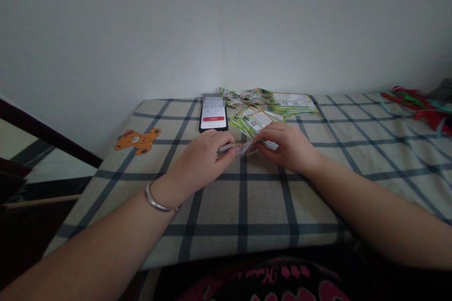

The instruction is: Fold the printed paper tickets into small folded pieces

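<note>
Between my two hands is a small printed paper (243, 147), folded or bent, a little above the table. My left hand (208, 153), with a silver bangle at the wrist, pinches its left end between thumb and fingers. The right end is gripped by my right hand (287, 146), whose fingers hide part of it. Just beyond my hands lie several green and white printed leaflets (252, 120), fanned out. Behind those sits a row of folded, crumpled leaflets (249, 97).
A phone (213, 120) with a lit screen lies beyond my left hand. Flat leaflets (294, 102) are stacked near the wall. An orange bear cutout (137, 141) rests on the checked tablecloth (222, 202). Red and green cloth or cords (420, 108) lie at far right.
</note>
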{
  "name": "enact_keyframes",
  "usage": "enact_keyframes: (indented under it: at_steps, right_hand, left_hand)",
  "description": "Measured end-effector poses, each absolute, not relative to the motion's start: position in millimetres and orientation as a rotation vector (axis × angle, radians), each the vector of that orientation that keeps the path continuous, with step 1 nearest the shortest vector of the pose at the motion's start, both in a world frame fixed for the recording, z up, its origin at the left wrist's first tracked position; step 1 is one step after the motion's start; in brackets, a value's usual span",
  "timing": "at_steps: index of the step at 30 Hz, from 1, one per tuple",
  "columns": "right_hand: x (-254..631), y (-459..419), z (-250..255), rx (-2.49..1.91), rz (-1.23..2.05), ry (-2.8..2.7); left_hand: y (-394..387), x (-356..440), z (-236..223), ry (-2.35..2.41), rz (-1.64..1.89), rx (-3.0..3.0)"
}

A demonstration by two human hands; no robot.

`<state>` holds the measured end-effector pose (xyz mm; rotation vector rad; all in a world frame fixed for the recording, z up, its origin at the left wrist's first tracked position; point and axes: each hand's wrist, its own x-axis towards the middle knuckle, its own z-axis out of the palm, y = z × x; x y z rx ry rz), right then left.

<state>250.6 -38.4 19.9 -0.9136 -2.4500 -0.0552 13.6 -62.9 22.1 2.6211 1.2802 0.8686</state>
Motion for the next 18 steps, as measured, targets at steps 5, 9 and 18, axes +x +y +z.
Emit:
enact_keyframes:
  at_steps: [5, 9, 18]
  right_hand:
    - [250, -38, 18, -0.935, 0.026, -2.384]
    - [247, -39, 17, -1.052, 0.198, -2.312]
    - [245, -38, 17, -1.262, 0.286, -2.297]
  left_hand:
    - [-64, 15, 23, 1.328, 0.933, 2.585]
    - [-62, 15, 20, 1.344, 0.933, 2.573]
    - [-58, 11, 12, 1.382, 0.880, 2.548]
